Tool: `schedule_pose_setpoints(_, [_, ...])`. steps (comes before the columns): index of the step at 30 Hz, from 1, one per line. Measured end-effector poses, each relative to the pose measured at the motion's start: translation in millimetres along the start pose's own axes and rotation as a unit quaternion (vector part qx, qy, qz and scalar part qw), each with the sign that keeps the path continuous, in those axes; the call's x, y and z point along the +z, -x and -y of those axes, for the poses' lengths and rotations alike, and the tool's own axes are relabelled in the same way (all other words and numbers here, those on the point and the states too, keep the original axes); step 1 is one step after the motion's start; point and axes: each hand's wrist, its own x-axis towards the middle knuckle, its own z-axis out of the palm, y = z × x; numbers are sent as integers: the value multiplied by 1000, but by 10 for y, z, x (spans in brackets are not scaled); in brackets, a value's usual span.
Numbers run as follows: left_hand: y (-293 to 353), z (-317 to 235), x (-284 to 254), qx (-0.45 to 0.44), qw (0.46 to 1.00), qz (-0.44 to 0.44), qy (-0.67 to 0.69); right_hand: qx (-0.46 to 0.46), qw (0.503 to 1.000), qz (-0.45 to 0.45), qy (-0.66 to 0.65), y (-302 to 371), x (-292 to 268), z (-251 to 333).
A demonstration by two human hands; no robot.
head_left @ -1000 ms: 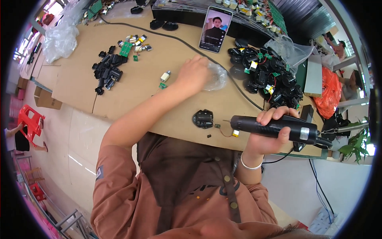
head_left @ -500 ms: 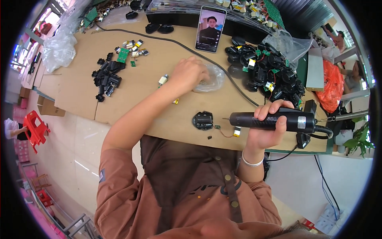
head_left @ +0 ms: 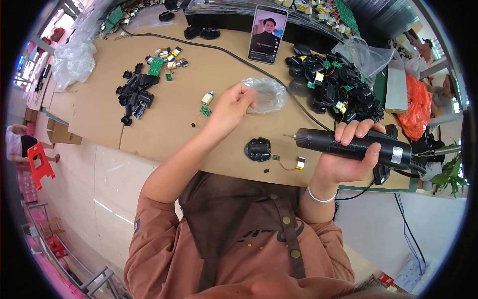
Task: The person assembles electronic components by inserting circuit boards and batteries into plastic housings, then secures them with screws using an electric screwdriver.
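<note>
Power screwdriver point(head_left: 355, 150), black, silver-labelled: gripped in right hand point(head_left: 343, 167), near front edge of cardboard point(head_left: 224, 155). Left hand point(head_left: 234, 103): fingers curled at plastic bag point(head_left: 271, 94), grip unclear. Cardboard stretches between bag and black housing point(head_left: 259, 149).

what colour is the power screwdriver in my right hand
The power screwdriver is black with a pale label, best seen in the head view.

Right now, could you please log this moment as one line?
left grip: at bag | right grip: holds screwdriver, bit pointing left | housing, battery: on cardboard
</note>
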Motion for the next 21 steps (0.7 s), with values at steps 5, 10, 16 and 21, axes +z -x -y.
schedule_pose_setpoints(5, [-225,-151,-2,97,959,-18,-267,11,1000,-6,8,38,31,-30])
schedule_pose_setpoints(10, [-233,-121,-69,86,966,-6,-242,12,1000,6,9,83,35,-46])
schedule_pose_setpoints(16, [302,-106,51,-42,983,86,154,-15,999,-26,-11,15,82,32])
schedule_pose_setpoints(21, [454,124,119,-90,944,120,294,-14,999,-14,-51,-33,151,38])
